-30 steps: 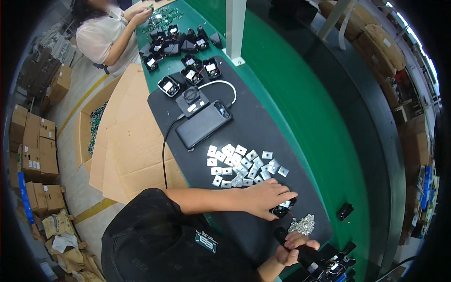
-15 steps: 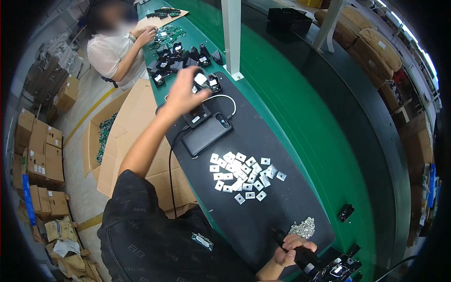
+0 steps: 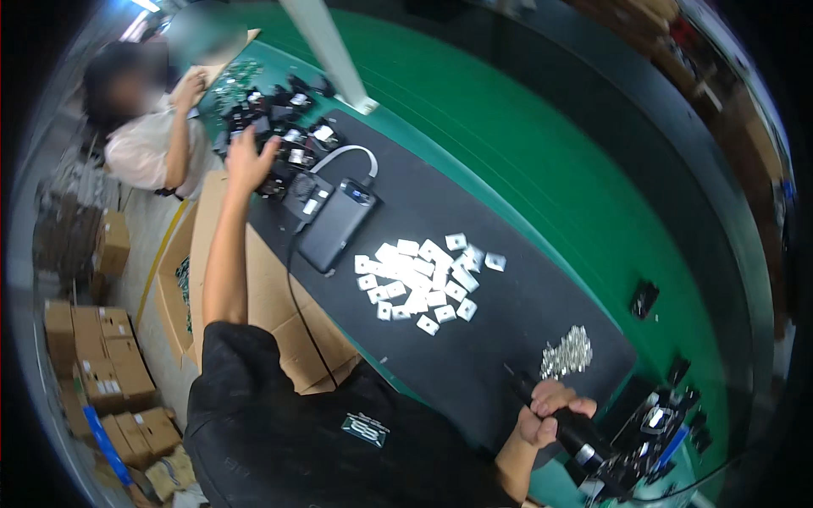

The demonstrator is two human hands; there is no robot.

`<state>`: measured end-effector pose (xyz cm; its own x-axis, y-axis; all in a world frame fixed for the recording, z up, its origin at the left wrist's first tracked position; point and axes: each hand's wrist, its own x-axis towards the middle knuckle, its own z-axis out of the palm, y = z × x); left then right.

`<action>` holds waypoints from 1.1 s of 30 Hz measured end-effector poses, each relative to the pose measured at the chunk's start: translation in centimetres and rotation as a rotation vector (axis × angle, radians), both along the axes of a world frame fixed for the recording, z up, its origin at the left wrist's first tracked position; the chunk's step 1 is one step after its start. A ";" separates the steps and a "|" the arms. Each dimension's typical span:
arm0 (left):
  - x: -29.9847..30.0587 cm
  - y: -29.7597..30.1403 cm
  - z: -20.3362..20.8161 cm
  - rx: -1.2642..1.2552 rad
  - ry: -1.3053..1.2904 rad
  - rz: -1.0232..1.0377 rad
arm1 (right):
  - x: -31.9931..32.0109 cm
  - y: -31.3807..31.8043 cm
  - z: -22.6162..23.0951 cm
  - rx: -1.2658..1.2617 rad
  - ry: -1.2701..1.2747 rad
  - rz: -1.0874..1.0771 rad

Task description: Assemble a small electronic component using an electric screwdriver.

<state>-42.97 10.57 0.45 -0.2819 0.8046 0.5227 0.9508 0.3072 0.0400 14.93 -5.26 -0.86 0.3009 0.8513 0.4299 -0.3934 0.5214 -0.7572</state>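
Note:
My left hand [image 3: 247, 161] is stretched out with its fingers apart over a cluster of black plastic housings [image 3: 296, 138], some with white labels. Whether its fingertips touch one of them I cannot tell. My right hand [image 3: 552, 415] is wrapped round a black electric screwdriver [image 3: 584, 442], whose thin bit points toward the far left. Close to that bit lies a heap of small silvery screws [image 3: 569, 352]. Square metal plates [image 3: 415, 275] with holes are scattered in the middle of the black mat [image 3: 474, 364].
A black power bank [image 3: 337, 227] with a white cable lies beside a small black device [image 3: 306, 195]. More black parts [image 3: 652, 423] stand at the near right. An open cardboard box [image 3: 271, 313] is at the bench's left. A co-worker [image 3: 148, 144] handles parts at the far left.
My left hand has moved left, away from the device, and no longer shows the black housing it held. My right hand keeps the screwdriver. The whole view has turned somewhat.

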 end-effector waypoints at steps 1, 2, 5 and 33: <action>4.3 0.1 2.5 0.121 -0.003 -0.130 | 0.2 0.1 -0.1 -0.006 0.019 0.001; 8.8 0.0 3.2 0.060 -0.185 -0.245 | 0.6 0.0 -0.2 -0.035 -0.001 -0.038; 20.2 -2.9 5.1 -0.217 -0.396 -0.563 | 1.3 0.5 -0.3 0.053 -0.053 0.132; 32.9 -3.5 -1.4 -0.399 -0.650 -0.656 | 3.9 3.0 1.1 0.043 0.038 -0.223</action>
